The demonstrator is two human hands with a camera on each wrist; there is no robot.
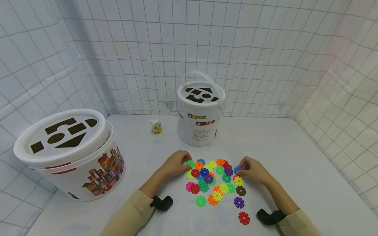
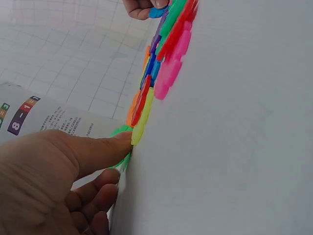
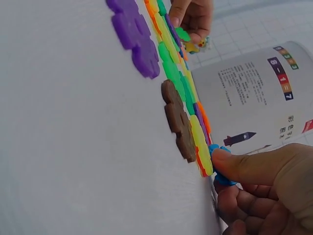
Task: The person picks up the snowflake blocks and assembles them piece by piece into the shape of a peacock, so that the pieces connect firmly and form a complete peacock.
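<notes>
Many flat notched plastic discs lie spread between the two hands in the head view. My left hand [image 1: 178,164] pinches a light green disc [image 1: 190,163] at the left side of the spread, thumb against its face in the left wrist view. A yellow disc [image 2: 142,117] sits right beside that thumb. On the opposite side my right hand [image 1: 253,168] pinches a blue disc [image 1: 237,169] between thumb and fingers. Close below it are a yellow disc [image 1: 238,180] and a brown disc [image 1: 240,190]. Purple [image 1: 239,202] and red [image 1: 244,218] discs lie nearer the front.
A large white bucket [image 1: 85,177] with a shape-holed lid stands at the left. Behind the discs is a smaller white bucket [image 1: 200,131] with its handle raised. A small yellow-and-white figurine [image 1: 156,126] stands left of it. Gridded white cloth [image 1: 260,65] hangs around the table.
</notes>
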